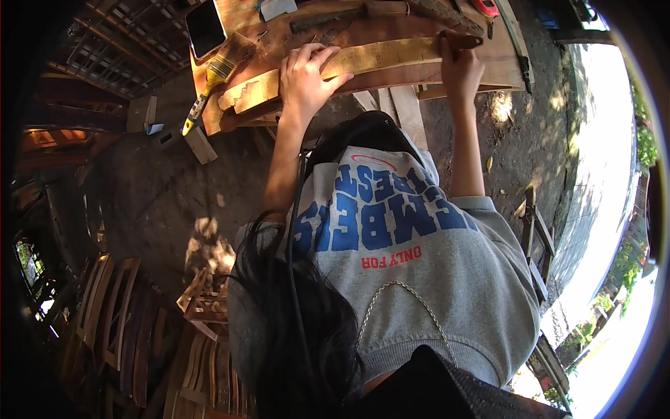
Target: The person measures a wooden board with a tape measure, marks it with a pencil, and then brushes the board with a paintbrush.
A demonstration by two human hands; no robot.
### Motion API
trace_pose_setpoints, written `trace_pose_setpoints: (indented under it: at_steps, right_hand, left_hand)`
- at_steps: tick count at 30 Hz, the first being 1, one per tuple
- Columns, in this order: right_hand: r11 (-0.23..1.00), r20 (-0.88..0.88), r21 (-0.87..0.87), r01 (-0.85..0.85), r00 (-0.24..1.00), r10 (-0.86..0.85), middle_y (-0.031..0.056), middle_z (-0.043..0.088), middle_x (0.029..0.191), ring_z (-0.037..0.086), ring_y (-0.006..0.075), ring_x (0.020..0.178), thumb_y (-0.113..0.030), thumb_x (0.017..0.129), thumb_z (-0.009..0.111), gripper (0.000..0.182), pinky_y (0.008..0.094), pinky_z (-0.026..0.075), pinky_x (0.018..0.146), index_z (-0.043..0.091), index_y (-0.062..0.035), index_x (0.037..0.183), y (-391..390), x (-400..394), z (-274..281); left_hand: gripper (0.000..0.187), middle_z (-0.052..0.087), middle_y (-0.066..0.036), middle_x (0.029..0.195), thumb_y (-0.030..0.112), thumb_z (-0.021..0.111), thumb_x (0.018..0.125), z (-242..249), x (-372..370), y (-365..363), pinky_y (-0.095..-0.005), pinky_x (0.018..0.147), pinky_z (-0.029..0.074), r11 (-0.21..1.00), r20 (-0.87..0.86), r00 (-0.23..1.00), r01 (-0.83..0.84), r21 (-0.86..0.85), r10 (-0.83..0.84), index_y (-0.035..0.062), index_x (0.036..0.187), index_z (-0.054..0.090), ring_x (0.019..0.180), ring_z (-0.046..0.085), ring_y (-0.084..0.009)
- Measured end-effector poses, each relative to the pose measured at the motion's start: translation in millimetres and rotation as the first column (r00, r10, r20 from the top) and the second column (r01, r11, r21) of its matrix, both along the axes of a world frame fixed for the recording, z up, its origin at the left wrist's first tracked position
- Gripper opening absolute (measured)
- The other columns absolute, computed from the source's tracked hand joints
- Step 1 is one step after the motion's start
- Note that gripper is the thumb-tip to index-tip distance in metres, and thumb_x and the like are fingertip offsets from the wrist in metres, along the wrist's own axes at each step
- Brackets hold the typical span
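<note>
A curved, pale wooden slat (pixel 380 57) lies across the wooden tabletop, its left end jagged. Over its left part my left hand (pixel 304 78) is closed, fingers across the top and thumb out along the near side, gripping it. My right hand (pixel 462 68) is closed at the slat's right end, around a dark brown piece (pixel 469 40) with a small hole at its tip. What kind of tool or part that piece is, I cannot make out. A yellow-handled paintbrush (pixel 213 84) lies at the table's left edge.
A phone (pixel 205 28) lies at the table's (pixel 504 70) back left. Behind the slat are a dark tool with a wooden handle (pixel 386 8) and a red tape measure (pixel 486 7). Curved wooden frames (pixel 112 314) stand at lower left. Wood blocks (pixel 200 145) lie on the ground.
</note>
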State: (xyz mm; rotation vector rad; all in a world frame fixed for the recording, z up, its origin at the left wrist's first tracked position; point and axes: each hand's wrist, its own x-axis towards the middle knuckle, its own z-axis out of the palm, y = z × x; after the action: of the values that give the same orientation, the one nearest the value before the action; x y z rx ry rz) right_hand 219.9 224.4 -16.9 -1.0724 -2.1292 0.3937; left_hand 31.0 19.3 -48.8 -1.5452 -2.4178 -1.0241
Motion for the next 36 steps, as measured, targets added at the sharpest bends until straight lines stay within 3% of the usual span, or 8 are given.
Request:
trace_pose_setpoints:
  at_steps: [4, 12, 22, 24, 28, 32, 34, 36]
  right_hand:
    - [0.928, -0.229, -0.091, -0.362, 0.914, 0.334, 0.0125, 0.07, 0.081, 0.07, 0.0284, 0.072, -0.022, 0.088, 0.066, 0.019, 0.0353, 0.053, 0.062, 0.068, -0.0112, 0.104, -55.9, -32.5, -0.7]
    - [0.997, -0.082, -0.051, 0.053, 0.995, -0.057, 0.0132, 0.073, 0.081, 0.072, 0.0208, 0.073, -0.032, 0.084, 0.073, 0.031, 0.0313, 0.054, 0.062, 0.071, -0.0055, 0.101, 47.4, 27.8, 0.5]
    - [0.898, -0.151, -0.194, -0.396, 0.916, 0.371, 0.0147, 0.069, 0.08, 0.07, 0.0266, 0.071, -0.017, 0.086, 0.069, 0.018, 0.0339, 0.052, 0.061, 0.067, -0.008, 0.101, -73.8, -39.1, 7.5]
    - [0.901, -0.218, -0.194, -0.388, 0.912, 0.347, 0.0104, 0.07, 0.084, 0.069, 0.0153, 0.07, -0.014, 0.087, 0.07, 0.019, 0.0269, 0.052, 0.062, 0.068, -0.0076, 0.104, -64.5, -33.4, 6.4]
    - [0.994, 0.013, -0.105, -0.013, 1.0, 0.015, 0.0118, 0.073, 0.083, 0.072, 0.0202, 0.076, -0.025, 0.086, 0.071, 0.024, 0.0303, 0.054, 0.063, 0.07, -0.0073, 0.102, 16.3, 11.9, -4.9]
    - [0.999, -0.14, 0.053, -0.01, 0.99, 0.018, 0.0143, 0.072, 0.078, 0.071, 0.0227, 0.07, -0.025, 0.086, 0.071, 0.028, 0.0328, 0.054, 0.059, 0.069, 0.0019, 0.094, 29.7, 20.2, 1.3]
    - [0.987, 0.18, -0.143, 0.073, 0.983, -0.047, 0.0151, 0.07, 0.082, 0.071, 0.027, 0.074, -0.018, 0.088, 0.066, 0.017, 0.0338, 0.054, 0.064, 0.069, -0.0048, 0.097, -18.0, -3.5, 27.1]
    - [0.982, -0.049, -0.016, -0.19, 0.981, 0.189, 0.014, 0.069, 0.083, 0.069, 0.031, 0.074, -0.017, 0.088, 0.066, 0.015, 0.0357, 0.054, 0.064, 0.068, -0.0069, 0.098, -55.1, -25.4, 17.0]
  left_hand:
    - [0.05, 0.062, 0.0, 0.109, 0.043, 0.079, 0.068, -0.9, -1.8, -0.5, -0.0387, 0.094, 0.041, 1.0, 0.02, 1.0, 0.008, -0.004, -0.008, 0.018, 0.111, 0.07, 0.103, 0.056, -0.0226]
    - [0.051, 0.062, -0.001, 0.112, 0.047, 0.076, 0.07, -2.4, 0.5, 0.1, -0.0395, 0.096, 0.04, 1.0, 0.017, 1.0, 0.0, -0.017, 0.0, 0.0177, 0.112, 0.07, 0.107, 0.054, -0.0234]
    - [0.049, 0.063, -0.001, 0.108, 0.044, 0.079, 0.069, 0.4, 1.0, -0.2, -0.0396, 0.091, 0.045, 1.0, -0.035, 0.999, 0.002, 0.006, -0.002, 0.0181, 0.109, 0.07, 0.101, 0.057, -0.0254]
    - [0.049, 0.063, -0.001, 0.108, 0.043, 0.079, 0.069, 2.2, 1.5, -0.4, -0.0396, 0.091, 0.045, 1.0, -0.033, 0.999, -0.007, 0.006, 0.007, 0.018, 0.11, 0.07, 0.101, 0.057, -0.0254]
    - [0.049, 0.063, 0.0, 0.108, 0.044, 0.079, 0.069, 2.3, 2.5, -0.1, -0.0395, 0.091, 0.045, 1.0, -0.048, 0.999, -0.005, 0.003, 0.005, 0.018, 0.11, 0.07, 0.101, 0.057, -0.0253]
    - [0.049, 0.063, 0.0, 0.108, 0.045, 0.078, 0.069, 3.1, 2.9, 0.2, -0.0395, 0.091, 0.044, 1.0, -0.061, 0.998, -0.01, 0.001, 0.01, 0.0179, 0.11, 0.07, 0.101, 0.057, -0.0249]
    - [0.049, 0.063, 0.0, 0.108, 0.045, 0.078, 0.07, 1.5, 2.4, 0.0, -0.0395, 0.091, 0.044, 1.0, -0.072, 0.997, -0.01, -0.008, 0.01, 0.0178, 0.11, 0.07, 0.101, 0.057, -0.0248]
    - [0.049, 0.062, 0.0, 0.108, 0.046, 0.077, 0.07, -0.9, 1.9, 0.5, -0.0396, 0.091, 0.044, 1.0, -0.077, 0.997, -0.009, 0.009, 0.009, 0.0178, 0.11, 0.07, 0.102, 0.057, -0.0248]
